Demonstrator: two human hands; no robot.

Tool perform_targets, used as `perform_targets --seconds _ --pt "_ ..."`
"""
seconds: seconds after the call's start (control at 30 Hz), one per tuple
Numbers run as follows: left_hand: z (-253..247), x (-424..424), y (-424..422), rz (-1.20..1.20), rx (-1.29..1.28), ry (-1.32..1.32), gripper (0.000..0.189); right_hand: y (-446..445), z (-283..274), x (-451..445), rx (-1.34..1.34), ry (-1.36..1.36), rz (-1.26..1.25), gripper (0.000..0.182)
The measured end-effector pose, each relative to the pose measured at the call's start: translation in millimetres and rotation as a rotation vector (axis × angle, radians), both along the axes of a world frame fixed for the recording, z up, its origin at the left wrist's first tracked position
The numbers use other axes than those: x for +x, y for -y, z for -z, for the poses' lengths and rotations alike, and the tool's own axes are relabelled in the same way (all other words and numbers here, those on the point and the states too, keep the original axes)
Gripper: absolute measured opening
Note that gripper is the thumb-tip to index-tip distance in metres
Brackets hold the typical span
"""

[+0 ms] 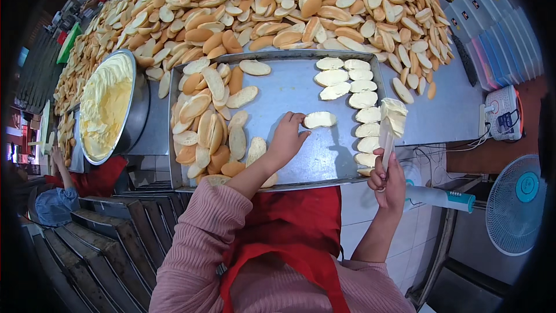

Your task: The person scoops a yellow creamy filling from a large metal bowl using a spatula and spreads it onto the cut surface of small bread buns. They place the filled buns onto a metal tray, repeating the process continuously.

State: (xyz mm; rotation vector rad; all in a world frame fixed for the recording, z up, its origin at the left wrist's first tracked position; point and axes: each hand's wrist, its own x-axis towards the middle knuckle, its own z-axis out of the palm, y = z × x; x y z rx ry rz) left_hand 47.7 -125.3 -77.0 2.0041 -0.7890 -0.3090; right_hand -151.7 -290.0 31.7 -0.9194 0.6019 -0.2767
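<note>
Between the thumb and fingers of my left hand (288, 138) is the left end of a bread slice coated with pale cream (320, 120), over the middle of a metal tray (286, 82). My right hand (389, 178) grips the handle of a spatula (386, 139) just past the tray's right edge. A thick lump of cream (394, 117) sits on the blade. Cream-coated slices (363, 100) line the tray's right side in a long column, with a short second column at its top. Uncoated bread halves (200, 117) lie heaped in the tray's left part.
A steel bowl of cream (106, 108) stands tilted left of the tray. Behind it spreads a big pile of bread halves (278, 8). Plastic bins (499, 30) and a fan (517, 204) are at the right. Metal trays (100, 234) stand lower left, near another person (56, 200).
</note>
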Motion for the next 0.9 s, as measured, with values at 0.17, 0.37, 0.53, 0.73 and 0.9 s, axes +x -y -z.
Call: perform_targets --seconds 0.17,0.37,0.53,0.73,0.9 --pt "3 2 17 -0.058 0.027 0.116 0.026 2 -2 0 0.000 0.015 -0.020 0.040" --pt "2 3 44 -0.105 0.073 0.130 0.026 9 -1 -12 -0.001 -0.021 0.012 0.040" --pt "-6 1 57 -0.145 0.150 0.090 0.028 9 7 -15 0.027 -0.019 0.016 0.039" --pt "-14 4 30 -0.149 0.205 0.144 0.034 5 5 -10 0.002 -0.036 0.022 0.039" --pt "-41 6 -67 -0.303 0.394 0.387 0.031 0 10 -5 0.013 -0.038 -0.027 0.038"
